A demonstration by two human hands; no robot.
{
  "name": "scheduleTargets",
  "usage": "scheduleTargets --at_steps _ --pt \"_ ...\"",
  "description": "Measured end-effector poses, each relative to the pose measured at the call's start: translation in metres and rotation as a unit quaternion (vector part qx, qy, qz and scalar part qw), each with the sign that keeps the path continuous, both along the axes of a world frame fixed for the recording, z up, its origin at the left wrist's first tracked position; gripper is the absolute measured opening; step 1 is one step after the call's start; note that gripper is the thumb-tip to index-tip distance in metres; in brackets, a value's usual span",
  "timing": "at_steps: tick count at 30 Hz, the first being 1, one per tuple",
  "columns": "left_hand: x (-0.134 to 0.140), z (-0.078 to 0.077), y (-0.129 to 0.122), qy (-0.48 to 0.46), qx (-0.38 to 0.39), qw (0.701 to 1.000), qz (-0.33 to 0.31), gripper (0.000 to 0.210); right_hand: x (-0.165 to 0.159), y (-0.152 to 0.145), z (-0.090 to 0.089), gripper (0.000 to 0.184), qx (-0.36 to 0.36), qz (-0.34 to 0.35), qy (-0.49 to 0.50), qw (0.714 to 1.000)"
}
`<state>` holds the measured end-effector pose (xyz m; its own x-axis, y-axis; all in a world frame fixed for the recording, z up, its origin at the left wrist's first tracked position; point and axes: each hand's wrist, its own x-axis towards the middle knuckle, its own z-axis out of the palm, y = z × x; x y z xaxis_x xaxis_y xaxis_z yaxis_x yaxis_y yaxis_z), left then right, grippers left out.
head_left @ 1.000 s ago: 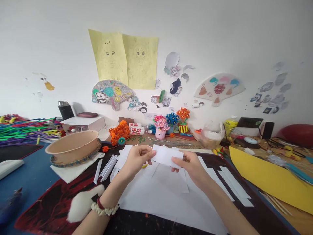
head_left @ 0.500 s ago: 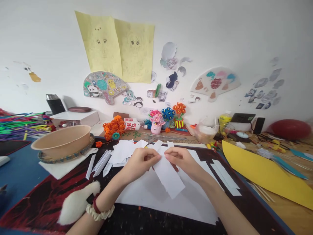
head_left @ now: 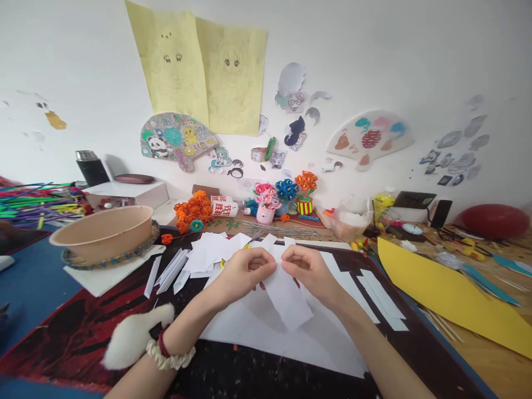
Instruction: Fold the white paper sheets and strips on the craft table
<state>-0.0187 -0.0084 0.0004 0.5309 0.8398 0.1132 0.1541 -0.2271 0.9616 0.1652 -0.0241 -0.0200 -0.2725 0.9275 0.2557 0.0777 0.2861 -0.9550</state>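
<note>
l hand [head_left: 246, 275] pinches strip [head_left: 288, 306]; paper pile [head_left: 208, 252] bhnd, bowl [head_left: 106, 237] l.

Our paper strip [head_left: 291, 306] is plain white; our desk mat [head_left: 68, 339], black streaked with red; our basin [head_left: 103, 239], peach; the flowerpot [head_left: 305, 207], striped red and yellow. We see yellow card [head_left: 446, 293] and a panda-patterned fan [head_left: 178, 138].

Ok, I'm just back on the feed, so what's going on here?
The left hand and right hand pinch the upper end of a white paper strip together. Its free end slants down over a large white sheet. Narrow folded strips lie off to the left, flat strips to the right.
</note>
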Motion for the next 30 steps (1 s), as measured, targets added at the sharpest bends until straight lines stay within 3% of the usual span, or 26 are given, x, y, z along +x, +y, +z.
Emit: scheduleTargets --at_steps 3,10,15,21,30 --pt "0.002 0.003 -0.002 -0.018 0.009 1.000 0.000 0.021 0.001 0.001 0.000 0.022 -0.008 0.019 -0.012 1.000" --pt "0.003 0.004 -0.004 0.034 0.079 0.996 0.000 0.016 0.000 0.000 -0.002 0.027 0.019 0.041 -0.048 0.998" --pt "0.002 0.001 -0.004 0.054 0.063 0.996 -0.017 0.022 0.001 -0.001 -0.001 0.025 0.017 0.048 -0.064 0.997" --pt "0.007 0.002 -0.007 0.063 0.087 0.994 0.018 0.021 -0.002 -0.001 0.000 0.022 0.007 0.056 -0.056 0.997" --pt "0.013 -0.003 -0.007 0.038 0.053 0.997 0.043 0.022 -0.008 -0.002 -0.001 0.020 0.014 0.012 -0.045 0.999"
